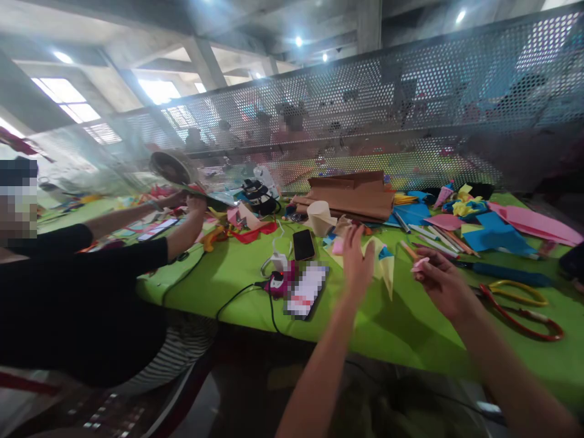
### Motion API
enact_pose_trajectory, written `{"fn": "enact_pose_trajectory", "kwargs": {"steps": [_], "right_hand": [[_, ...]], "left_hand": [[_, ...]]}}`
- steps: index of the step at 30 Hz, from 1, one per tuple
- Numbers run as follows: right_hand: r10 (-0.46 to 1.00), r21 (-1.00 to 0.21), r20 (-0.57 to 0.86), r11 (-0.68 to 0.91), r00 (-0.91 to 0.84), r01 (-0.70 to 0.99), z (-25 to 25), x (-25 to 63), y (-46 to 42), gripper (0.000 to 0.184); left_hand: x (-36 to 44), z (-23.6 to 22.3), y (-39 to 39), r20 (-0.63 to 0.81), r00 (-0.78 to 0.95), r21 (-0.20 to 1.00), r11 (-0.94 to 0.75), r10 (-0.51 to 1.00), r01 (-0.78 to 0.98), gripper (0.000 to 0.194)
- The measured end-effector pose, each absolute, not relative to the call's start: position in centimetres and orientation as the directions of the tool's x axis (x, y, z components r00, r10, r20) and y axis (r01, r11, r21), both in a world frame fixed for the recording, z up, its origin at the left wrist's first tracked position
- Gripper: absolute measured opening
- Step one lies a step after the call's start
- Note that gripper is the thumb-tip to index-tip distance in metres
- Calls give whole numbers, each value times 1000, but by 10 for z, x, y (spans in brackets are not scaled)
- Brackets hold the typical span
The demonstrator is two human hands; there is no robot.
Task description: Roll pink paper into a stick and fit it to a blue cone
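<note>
My left hand [357, 258] is raised above the green table [228, 274] with its fingers spread, empty. Just beyond it lie a small pink paper piece [337, 246] and a yellow paper cone [385, 264]. My right hand [440, 280] is curled, pinching a small pink folded paper [420, 264] between thumb and fingers. Both forearms reach in from the bottom of the view.
Red-and-yellow handled scissors [520, 307] lie right of my right hand. A black phone [303, 244], a second phone [306, 291] with cables, a paper roll [319, 217], brown cardboard [351, 194] and coloured paper sheets [497, 234] cover the table. A person in black [82, 292] sits left. A perforated metal screen [365, 121] stands behind.
</note>
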State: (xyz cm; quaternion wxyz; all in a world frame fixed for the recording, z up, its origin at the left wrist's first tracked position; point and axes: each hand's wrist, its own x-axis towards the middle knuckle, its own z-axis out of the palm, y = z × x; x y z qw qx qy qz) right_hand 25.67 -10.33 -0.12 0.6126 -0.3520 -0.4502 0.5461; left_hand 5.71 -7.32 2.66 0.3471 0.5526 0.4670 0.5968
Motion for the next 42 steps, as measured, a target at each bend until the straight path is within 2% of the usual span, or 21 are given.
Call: {"fn": "enact_pose_trajectory", "kwargs": {"steps": [2, 3, 5, 7, 9, 12, 14, 16, 18, 21, 25, 30, 33, 36, 39, 42], "right_hand": [[988, -924, 153, 148, 14, -351, 4, 251, -109, 25], [985, -931, 170, 166, 16, -326, 6, 248, -112, 24], [970, -949, 244, 241, 7, -203, 8, 242, -117, 22], [935, -935, 354, 354, 10, 12, 7, 237, -123, 18], [872, -845, 490, 471, 13, 254, 6, 235, -129, 14], [734, -615, 678, 599, -45, 513, 5, 237, -140, 17], [669, -479, 734, 630, -115, 611, 7, 238, -147, 24], [641, -403, 750, 638, -163, 656, 10, 239, -151, 25], [629, -402, 763, 642, -150, 652, 13, 239, -151, 20], [643, -483, 763, 639, -71, 598, 17, 238, -144, 8], [665, -544, 747, 613, -3, 573, 19, 237, -139, 8], [673, -520, 734, 642, -90, 563, 26, 235, -145, 7], [666, -510, 742, 634, -74, 581, 32, 235, -142, 11], [661, -453, 743, 609, -101, 651, 35, 236, -137, 5], [647, -353, 746, 585, -157, 730, 33, 235, -139, 7], [626, -302, 751, 609, -209, 734, 32, 234, -147, 12]], "left_hand": [[82, 31, -94, 287, -72, 955, -291, 955, -51, 44], [95, 32, -103, 185, 1, 943, -177, 983, -282, 46], [115, 33, -116, -17, 140, 786, 100, 990, -611, 52], [126, 35, -121, -92, 208, 627, 219, 974, -747, 53], [129, 38, -121, -117, 204, 536, 235, 972, -811, 49], [122, 43, -119, -125, 164, 504, 205, 979, -839, 41], [118, 45, -119, -119, 142, 519, 184, 983, -835, 38], [116, 44, -120, -109, 144, 529, 180, 984, -829, 36], [119, 41, -122, -113, 173, 529, 207, 978, -823, 36], [124, 36, -128, -135, 217, 516, 256, 967, -818, 38], [124, 31, -132, -126, 229, 467, 261, 965, -845, 34], [120, 26, -132, -122, 227, 469, 257, 966, -845, 30], [121, 24, -135, -47, 247, 482, 239, 968, -843, 37], [123, 25, -139, -12, 276, 490, 246, 961, -836, 42], [121, 28, -137, -26, 252, 482, 233, 967, -845, 34], [115, 29, -133, -75, 171, 459, 186, 982, -868, 22]]}}
